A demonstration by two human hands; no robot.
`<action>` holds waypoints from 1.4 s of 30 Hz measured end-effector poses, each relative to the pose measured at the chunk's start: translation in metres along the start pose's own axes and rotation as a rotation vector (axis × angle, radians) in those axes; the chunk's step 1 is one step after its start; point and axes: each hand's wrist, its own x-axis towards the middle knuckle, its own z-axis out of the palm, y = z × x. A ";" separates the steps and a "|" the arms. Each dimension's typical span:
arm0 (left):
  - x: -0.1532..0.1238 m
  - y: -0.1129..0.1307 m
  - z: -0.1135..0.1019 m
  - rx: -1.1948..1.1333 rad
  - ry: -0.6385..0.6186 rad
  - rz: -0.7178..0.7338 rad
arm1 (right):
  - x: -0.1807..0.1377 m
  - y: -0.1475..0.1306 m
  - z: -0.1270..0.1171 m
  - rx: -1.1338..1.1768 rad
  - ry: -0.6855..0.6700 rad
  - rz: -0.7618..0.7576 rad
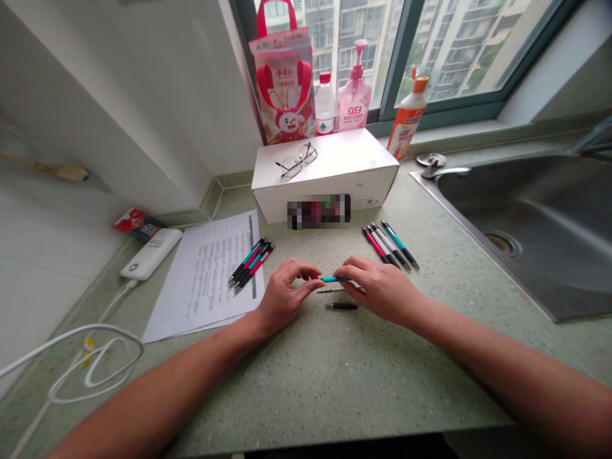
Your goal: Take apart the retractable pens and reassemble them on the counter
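Both hands meet over the middle of the speckled countertop. My left hand and my right hand each pinch one end of a teal pen barrel held level between them. Just below it on the counter lie a thin pen refill and a black pen tip piece. A bundle of several pens rests on the paper to the left. Another row of several pens lies to the right.
Printed sheets, a white power bank with cable sit left. A white box with glasses stands behind, bottles and a bag by the window. A steel sink lies right.
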 end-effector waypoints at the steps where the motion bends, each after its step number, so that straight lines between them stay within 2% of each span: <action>1: 0.000 0.000 0.000 -0.002 -0.003 0.001 | 0.000 0.000 0.000 0.014 0.014 0.007; 6: 0.001 0.001 0.000 0.114 -0.040 0.065 | 0.000 0.001 0.002 0.103 0.095 0.109; 12: 0.001 -0.001 0.003 0.354 -0.199 0.098 | -0.001 0.001 -0.002 0.171 0.163 0.217; 19: -0.001 -0.003 0.004 0.459 -0.238 0.119 | 0.001 0.000 -0.011 0.195 0.184 0.213; 26: 0.000 -0.001 0.002 0.478 -0.271 0.192 | 0.002 0.007 -0.006 0.201 0.211 0.198; 32: 0.000 -0.001 0.004 0.491 -0.265 0.225 | 0.000 0.010 -0.003 0.166 0.206 0.171; 37: 0.001 -0.001 0.004 0.452 -0.249 0.191 | 0.000 0.010 -0.004 0.159 0.223 0.171; 42: 0.000 -0.004 0.002 0.372 -0.107 0.154 | 0.000 0.017 -0.005 0.122 0.301 0.231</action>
